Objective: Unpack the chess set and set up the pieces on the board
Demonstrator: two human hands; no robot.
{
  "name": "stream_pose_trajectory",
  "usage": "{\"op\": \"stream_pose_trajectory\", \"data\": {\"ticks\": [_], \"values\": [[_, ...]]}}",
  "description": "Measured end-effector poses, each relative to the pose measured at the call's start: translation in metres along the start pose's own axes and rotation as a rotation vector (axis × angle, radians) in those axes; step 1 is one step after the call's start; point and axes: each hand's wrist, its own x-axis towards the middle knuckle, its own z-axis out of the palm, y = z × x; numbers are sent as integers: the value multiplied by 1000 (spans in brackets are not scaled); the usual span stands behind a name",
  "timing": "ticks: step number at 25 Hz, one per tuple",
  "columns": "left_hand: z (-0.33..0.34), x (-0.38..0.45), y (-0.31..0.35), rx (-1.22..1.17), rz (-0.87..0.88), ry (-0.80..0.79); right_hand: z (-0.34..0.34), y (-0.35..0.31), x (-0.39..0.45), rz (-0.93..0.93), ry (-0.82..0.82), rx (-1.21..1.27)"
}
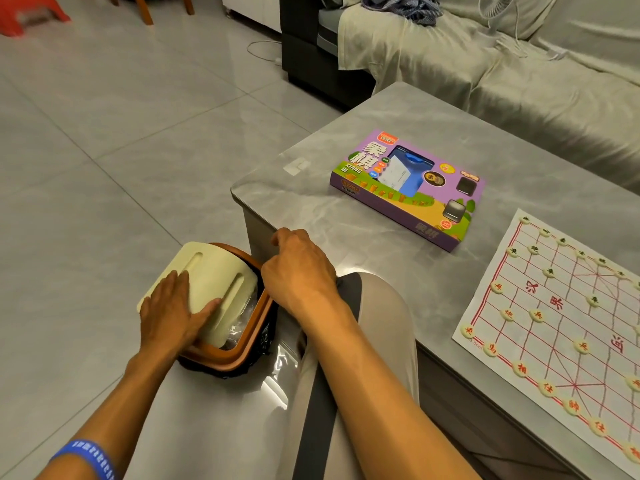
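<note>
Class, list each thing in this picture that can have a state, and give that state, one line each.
Bin lid: tilted up, bin open.
Bin: lined, plastic inside.
Chess box: closed, flat on the table.
Board sheet: spread flat, pieces set on it.
Left hand: flat on the lid.
Right hand: fingers curled over the bin; whether it holds anything is hidden.

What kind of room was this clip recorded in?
Most likely a home living room: a cloth-covered sofa stands behind a low grey coffee table, the floor is glossy tile, and a small lidded waste bin sits beside the table.
</note>
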Motion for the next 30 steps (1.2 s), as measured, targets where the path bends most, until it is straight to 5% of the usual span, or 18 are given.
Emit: {"op": "stream_pose_trajectory", "data": {"ticks": [11,19,30], "values": [[-5,13,6,-338,-169,-443,-2,-1,-2,1,-7,9],[14,-3,10,6,-7,50,0,-1,-1,-3,0,3],[2,-20,40,-10,33,106,11,0,2,-141,80,107]]}}
